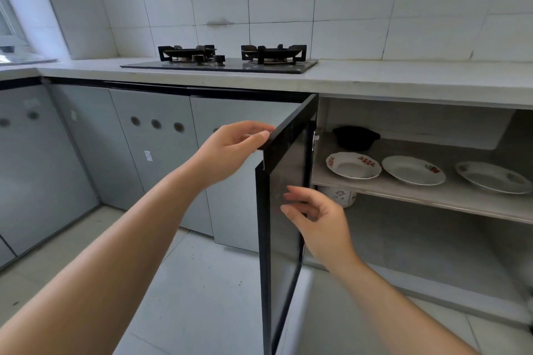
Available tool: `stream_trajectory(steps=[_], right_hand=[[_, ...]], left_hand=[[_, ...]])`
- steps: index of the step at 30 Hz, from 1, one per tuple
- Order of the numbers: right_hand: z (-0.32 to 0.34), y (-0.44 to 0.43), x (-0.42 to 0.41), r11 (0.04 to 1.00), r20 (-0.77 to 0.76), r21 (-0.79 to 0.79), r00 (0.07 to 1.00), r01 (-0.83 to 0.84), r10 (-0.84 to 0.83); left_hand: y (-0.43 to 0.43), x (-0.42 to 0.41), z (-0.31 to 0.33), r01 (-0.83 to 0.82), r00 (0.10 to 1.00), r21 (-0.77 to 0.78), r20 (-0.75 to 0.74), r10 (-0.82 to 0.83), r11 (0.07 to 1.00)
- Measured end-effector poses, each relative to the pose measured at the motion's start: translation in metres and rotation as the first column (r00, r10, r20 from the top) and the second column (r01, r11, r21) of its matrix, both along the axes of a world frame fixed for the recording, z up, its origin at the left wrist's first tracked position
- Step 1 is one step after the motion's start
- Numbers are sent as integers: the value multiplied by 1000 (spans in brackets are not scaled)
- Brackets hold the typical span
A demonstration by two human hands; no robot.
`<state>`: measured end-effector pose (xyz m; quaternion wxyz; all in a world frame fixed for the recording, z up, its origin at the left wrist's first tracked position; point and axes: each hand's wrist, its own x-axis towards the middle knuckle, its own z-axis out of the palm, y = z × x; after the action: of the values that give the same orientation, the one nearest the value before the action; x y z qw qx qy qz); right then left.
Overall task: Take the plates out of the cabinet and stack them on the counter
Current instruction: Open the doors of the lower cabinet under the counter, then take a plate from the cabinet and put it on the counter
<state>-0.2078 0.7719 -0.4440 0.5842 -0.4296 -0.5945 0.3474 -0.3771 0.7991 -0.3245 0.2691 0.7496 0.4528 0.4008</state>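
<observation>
- The left hand point(230, 150) grips the top outer corner of the door point(284, 158), thumb and fingers pinched on its dark edge.
- The door stands swung out from the cabinet point(418, 121), edge-on to the camera.
- The right hand point(320, 219) holds nothing; its fingers are loosely curled, lower down by the door's inner face. Whether the fingertips touch the panel cannot be told.
- Three plates lie side by side on the shelf point(432, 200) inside the cabinet, apart from one another and not stacked: the left plate point(353, 166) with red marks on its rim, the middle plate point(414, 170), and the right plate point(493, 177).
- A black pot point(356, 138) sits behind the left plate, at the back of the shelf.
- A white jar point(340, 196) shows under the shelf's front edge.
- The desk point(403, 81) runs above the cabinet; a stove point(219, 65) is set into it, left of the open cabinet.
</observation>
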Motion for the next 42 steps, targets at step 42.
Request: stream_trajectory(steps=[42], right_hand=[[-71,273,396,978,479,-209,874,24,81]], left_hand=[[264,334,-158,-165,839,-83,-535,96,983]])
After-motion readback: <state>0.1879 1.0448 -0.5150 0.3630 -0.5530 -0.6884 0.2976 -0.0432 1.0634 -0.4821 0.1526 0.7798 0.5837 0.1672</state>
